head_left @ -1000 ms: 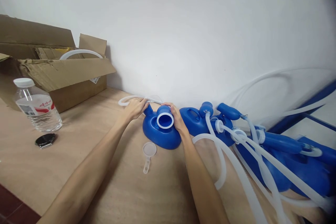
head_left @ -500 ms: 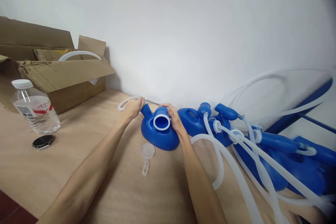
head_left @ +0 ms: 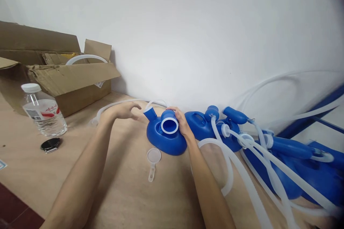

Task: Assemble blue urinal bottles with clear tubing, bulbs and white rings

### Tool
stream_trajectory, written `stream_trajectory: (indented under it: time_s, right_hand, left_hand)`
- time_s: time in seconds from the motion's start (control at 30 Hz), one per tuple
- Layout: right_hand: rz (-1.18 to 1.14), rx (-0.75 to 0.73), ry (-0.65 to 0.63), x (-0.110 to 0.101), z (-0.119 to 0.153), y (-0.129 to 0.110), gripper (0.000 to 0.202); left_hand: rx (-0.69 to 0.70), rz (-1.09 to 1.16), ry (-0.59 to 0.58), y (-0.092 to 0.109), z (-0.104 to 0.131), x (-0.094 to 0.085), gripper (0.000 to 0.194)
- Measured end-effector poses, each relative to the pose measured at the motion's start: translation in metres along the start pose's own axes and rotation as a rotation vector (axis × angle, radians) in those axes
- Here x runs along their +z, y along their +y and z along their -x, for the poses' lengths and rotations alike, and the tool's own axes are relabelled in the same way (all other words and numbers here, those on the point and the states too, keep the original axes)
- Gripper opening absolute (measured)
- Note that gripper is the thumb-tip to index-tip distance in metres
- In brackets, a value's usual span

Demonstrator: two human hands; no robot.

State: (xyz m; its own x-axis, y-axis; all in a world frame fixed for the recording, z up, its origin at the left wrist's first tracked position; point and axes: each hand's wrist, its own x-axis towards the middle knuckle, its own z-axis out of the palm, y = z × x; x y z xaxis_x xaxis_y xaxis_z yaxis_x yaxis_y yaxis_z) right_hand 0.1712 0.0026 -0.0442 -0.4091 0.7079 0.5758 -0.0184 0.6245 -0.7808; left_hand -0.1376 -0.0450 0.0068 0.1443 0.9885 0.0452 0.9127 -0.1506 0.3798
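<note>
A blue plastic urinal bottle [head_left: 166, 145] stands on the wooden table with its white-rimmed mouth open towards me. My right hand [head_left: 182, 121] is closed around the side of its neck. A short blue tubular piece [head_left: 150, 114] angles up at the bottle's left. Just left of that piece, my left hand [head_left: 126, 111] hovers with its fingers curved and apart, holding nothing. A thin white hose [head_left: 107, 106] runs behind this hand along the wall. In front of the bottle lies a translucent cap with a strap [head_left: 154, 156].
Several more blue urinal bottles [head_left: 200, 125] with white hoses [head_left: 249, 179] crowd the right side. On the left are an open cardboard box [head_left: 83, 96], a water bottle [head_left: 44, 111] and a round black watch-like item [head_left: 50, 144]. A white wall [head_left: 172, 43] bounds the back.
My left hand has let go of the blue tubular piece and moved left, its fingers spreading. My right hand keeps its hold on the bottle. The view has shifted slightly.
</note>
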Motion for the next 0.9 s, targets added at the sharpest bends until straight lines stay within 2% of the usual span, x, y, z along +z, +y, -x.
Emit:
stream_trajectory:
  time_s: [0.07,0.17,0.27,0.4,0.7,0.8,0.9]
  right_hand:
    - [0.011,-0.003,-0.003,0.000,0.000,-0.001,0.056]
    - [0.014,0.004,-0.016,0.000,0.000,-0.002,0.059]
    - [0.014,-0.011,-0.055,0.001,-0.001,-0.002,0.060]
    - [0.040,-0.064,-0.078,0.003,-0.001,-0.004,0.064]
    - [0.083,-0.082,-0.102,0.004,-0.002,-0.007,0.064]
    - [0.082,-0.078,-0.104,0.003,-0.002,-0.005,0.069]
    - [0.085,-0.066,-0.043,0.004,-0.002,-0.002,0.069]
  left_hand:
    - [0.126,0.130,0.009,0.021,-0.006,0.005,0.055]
    - [0.182,0.231,0.175,0.043,-0.015,0.020,0.057]
    - [0.179,0.357,0.229,0.049,-0.018,0.033,0.058]
    - [0.166,0.440,0.221,0.047,-0.015,0.036,0.053]
    - [0.159,0.518,0.136,0.039,-0.008,0.025,0.049]
    - [0.069,0.383,0.096,0.034,-0.004,0.010,0.052]
    - [-0.007,0.172,0.077,0.037,0.005,-0.010,0.055]
